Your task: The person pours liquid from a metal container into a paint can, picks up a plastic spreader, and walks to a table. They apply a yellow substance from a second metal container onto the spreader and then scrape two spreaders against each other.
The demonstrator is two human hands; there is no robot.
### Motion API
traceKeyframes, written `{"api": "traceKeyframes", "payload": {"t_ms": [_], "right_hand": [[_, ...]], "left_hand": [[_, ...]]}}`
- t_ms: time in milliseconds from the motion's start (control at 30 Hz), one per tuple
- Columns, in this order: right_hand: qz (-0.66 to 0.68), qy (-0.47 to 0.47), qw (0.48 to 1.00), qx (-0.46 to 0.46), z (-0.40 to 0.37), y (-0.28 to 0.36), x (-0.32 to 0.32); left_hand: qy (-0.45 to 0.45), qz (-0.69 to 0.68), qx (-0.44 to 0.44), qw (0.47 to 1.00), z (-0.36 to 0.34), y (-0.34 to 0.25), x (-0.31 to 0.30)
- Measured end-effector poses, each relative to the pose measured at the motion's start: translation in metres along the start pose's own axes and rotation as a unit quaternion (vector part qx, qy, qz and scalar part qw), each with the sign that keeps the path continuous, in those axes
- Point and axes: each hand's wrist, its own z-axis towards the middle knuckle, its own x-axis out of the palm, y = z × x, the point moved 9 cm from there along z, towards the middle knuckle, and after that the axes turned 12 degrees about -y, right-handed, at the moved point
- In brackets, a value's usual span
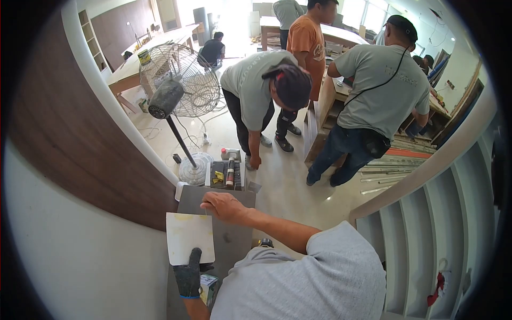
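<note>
My left hand [188, 278], in a dark glove with a blue cuff, grips the lower edge of a white square board [188, 237]. Faint yellowish smears mark the board, and my gloved thumb lies over its face. Just off the board's upper right corner is my bare right hand [226, 207], fingers pinched together. Something thin seems to stick down from these fingers, too small to name. Under both hands is a grey work surface [234, 248]. A small green and white box [209, 288] stands beside my left wrist, partly hidden by my shirt.
Beyond the surface are a crate of tools [217, 172] and a standing fan [181, 88]. A person bends forward [256, 80]; another in orange [306, 40] and one in a cap [378, 88] stand near a wooden cabinet [322, 128]. Curved grey shelving [421, 229] rises at right.
</note>
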Motion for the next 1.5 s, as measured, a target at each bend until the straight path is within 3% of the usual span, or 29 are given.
{"api": "traceKeyframes", "payload": {"t_ms": [133, 200, 233, 267, 300, 433, 567, 767, 867, 967, 1067, 1167, 1300, 1400, 1500], "right_hand": [[0.101, -0.010, 0.995, 0.025, -0.012, 0.001, 0.008], [0.220, -0.028, 0.972, 0.074, -0.019, 0.004, 0.016], [0.297, -0.049, 0.948, 0.103, -0.016, 0.005, 0.010], [0.452, -0.010, 0.855, 0.256, -0.022, -0.014, 0.025], [0.405, -0.019, 0.870, 0.280, -0.019, -0.007, 0.018], [0.454, -0.006, 0.823, 0.343, -0.021, -0.019, 0.021], [0.539, 0.034, 0.739, 0.403, -0.028, -0.019, 0.034], [0.564, 0.062, 0.673, 0.474, -0.045, -0.005, 0.048], [0.550, 0.091, 0.675, 0.483, -0.055, -0.002, 0.052], [0.501, 0.093, 0.706, 0.491, -0.062, -0.009, 0.056], [0.416, 0.071, 0.763, 0.489, -0.058, -0.013, 0.052], [0.222, 0.108, 0.925, 0.288, -0.039, -0.006, 0.045], [0.324, 0.212, 0.836, 0.389, -0.050, -0.012, 0.055], [0.414, 0.186, 0.778, 0.434, -0.048, -0.008, 0.051], [0.431, 0.175, 0.768, 0.439, -0.047, -0.006, 0.049]], "left_hand": [[0.004, 0.039, 0.027, 0.999, 0.002, -0.002, -0.003], [-0.017, 0.082, 0.137, 0.987, 0.014, 0.000, -0.013], [-0.031, 0.062, 0.085, 0.994, 0.010, 0.008, -0.021], [-0.044, 0.036, 0.036, 0.998, 0.002, 0.001, -0.014], [-0.054, 0.019, 0.018, 0.998, 0.001, 0.002, -0.013], [-0.064, -0.027, -0.028, 0.997, -0.002, 0.003, -0.011], [-0.093, 0.009, 0.005, 0.996, -0.002, 0.008, -0.016], [-0.127, 0.096, 0.055, 0.986, -0.001, 0.014, -0.031], [-0.139, 0.139, 0.101, 0.975, 0.000, 0.018, -0.037], [-0.096, 0.114, 0.075, 0.986, 0.003, 0.021, -0.033], [-0.106, 0.191, 0.113, 0.969, 0.001, 0.016, -0.035], [-0.099, 0.291, 0.150, 0.940, -0.005, 0.010, -0.037], [-0.136, 0.312, 0.232, 0.911, -0.006, 0.004, -0.041], [-0.134, 0.248, 0.185, 0.942, 0.002, 0.013, -0.048], [-0.119, 0.234, 0.146, 0.954, 0.004, 0.011, -0.044]]}}
